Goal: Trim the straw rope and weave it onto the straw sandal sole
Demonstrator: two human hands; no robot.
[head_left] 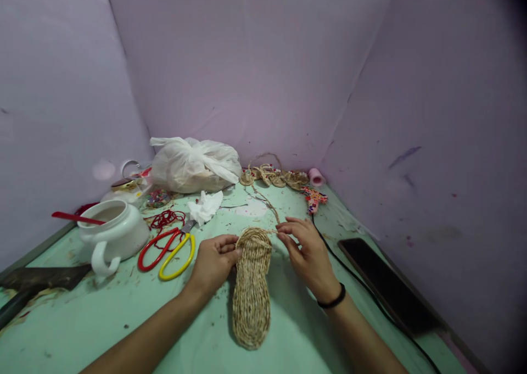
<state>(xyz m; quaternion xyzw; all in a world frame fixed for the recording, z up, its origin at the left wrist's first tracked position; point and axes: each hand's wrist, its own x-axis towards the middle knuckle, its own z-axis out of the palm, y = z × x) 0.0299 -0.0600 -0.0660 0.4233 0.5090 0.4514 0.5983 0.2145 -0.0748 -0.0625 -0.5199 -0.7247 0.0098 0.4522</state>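
A woven straw sole, shaped like a slipper, lies lengthwise in the middle of the green table. My left hand grips its far left edge, thumb on top and fingers curled at the side. At the far right edge, my right hand pinches a thin straw cord between thumb and fingertips. That cord runs from the sole's far end back toward several small woven straw pieces by the wall. A black band circles my right wrist.
To the left are red-and-yellow-handled scissors, a white teapot with a red stick, red thread and a dark blade. Behind stand a tied white bag and a crumpled tissue. A pink spool, black cable and dark phone-like slab lie right.
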